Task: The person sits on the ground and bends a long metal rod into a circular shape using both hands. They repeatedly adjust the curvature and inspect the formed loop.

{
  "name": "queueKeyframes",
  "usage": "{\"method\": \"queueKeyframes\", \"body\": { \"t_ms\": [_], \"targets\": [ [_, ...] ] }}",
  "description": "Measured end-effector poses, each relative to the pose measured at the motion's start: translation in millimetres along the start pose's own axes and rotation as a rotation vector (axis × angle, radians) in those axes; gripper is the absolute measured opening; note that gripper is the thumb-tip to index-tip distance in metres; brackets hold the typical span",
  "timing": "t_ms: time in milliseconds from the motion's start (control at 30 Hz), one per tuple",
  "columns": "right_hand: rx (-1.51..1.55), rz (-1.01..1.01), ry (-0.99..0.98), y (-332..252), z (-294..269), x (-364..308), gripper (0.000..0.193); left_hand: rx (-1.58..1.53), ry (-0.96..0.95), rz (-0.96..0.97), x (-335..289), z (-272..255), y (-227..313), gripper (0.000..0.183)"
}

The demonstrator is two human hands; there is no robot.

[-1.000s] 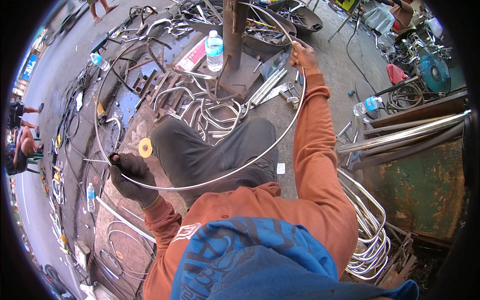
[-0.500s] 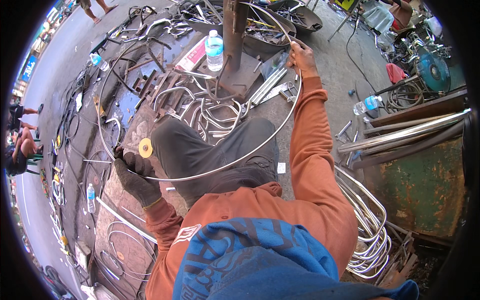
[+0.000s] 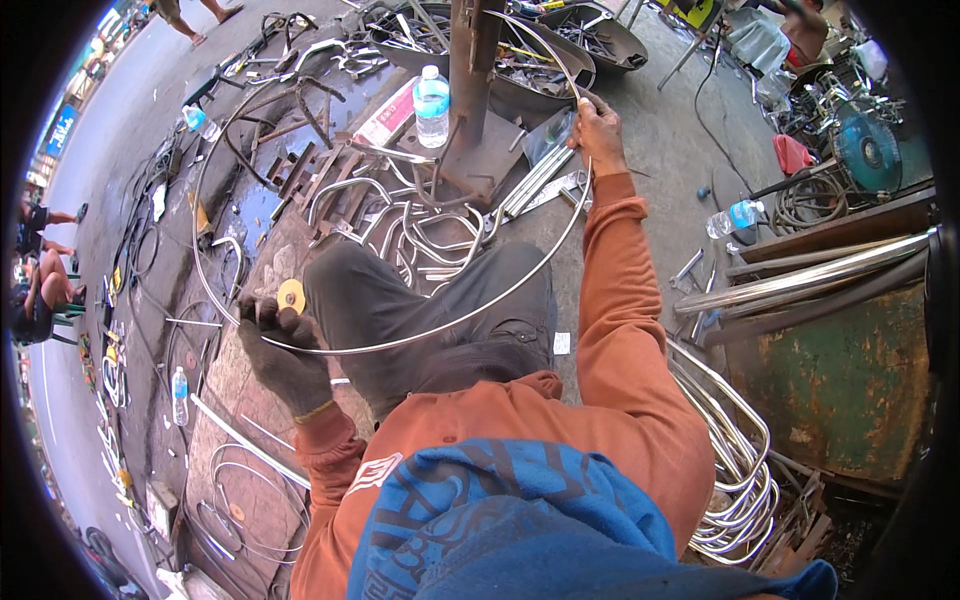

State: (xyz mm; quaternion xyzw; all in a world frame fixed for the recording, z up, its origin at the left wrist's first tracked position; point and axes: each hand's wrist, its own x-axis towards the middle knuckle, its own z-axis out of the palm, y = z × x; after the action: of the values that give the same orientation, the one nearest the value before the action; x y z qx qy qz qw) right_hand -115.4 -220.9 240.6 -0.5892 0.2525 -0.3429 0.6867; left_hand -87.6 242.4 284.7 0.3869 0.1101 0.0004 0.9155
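Note:
A large hoop of shiny metal tube [image 3: 455, 322] curves across my lap and up round an upright rusty post [image 3: 468, 70]. My left hand [image 3: 278, 350], in a dark work glove, grips the hoop at its near left. My right hand [image 3: 598, 132], bare, holds the hoop's far right side beside the post's base plate [image 3: 485, 160]. Both orange sleeves reach out from the lower edge, above my dark trousers [image 3: 430, 310].
Bent chrome tubes [image 3: 400, 225] lie heaped before my knees. A plastic water bottle [image 3: 431, 105] stands by the post, another bottle [image 3: 733, 217] at right. Stacked bent tubes [image 3: 735, 480] and long pipes [image 3: 820, 275] rest on a rusty green box [image 3: 850, 380]. A yellow disc [image 3: 291, 294] lies near my left hand. A seated person [image 3: 40, 290] is at far left.
My left hand has slid slightly right and up along the hoop, bringing its near arc closer over my lap. My right hand stays at the post.

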Motion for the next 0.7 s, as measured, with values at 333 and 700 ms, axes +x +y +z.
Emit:
{"method": "queueKeyframes", "body": {
  "t_ms": [333, 700],
  "targets": [
    [-0.306, 0.134, -0.149, -26, -1, 32, 0.025, 0.025, -0.216, -0.234, 16, -2, 9, 0.020],
    [-0.004, 0.059, -0.346, -27, 46, 92, 0.017, -0.026, -0.089, 0.000, 40, 3, 0, 0.033]
  ]
}}
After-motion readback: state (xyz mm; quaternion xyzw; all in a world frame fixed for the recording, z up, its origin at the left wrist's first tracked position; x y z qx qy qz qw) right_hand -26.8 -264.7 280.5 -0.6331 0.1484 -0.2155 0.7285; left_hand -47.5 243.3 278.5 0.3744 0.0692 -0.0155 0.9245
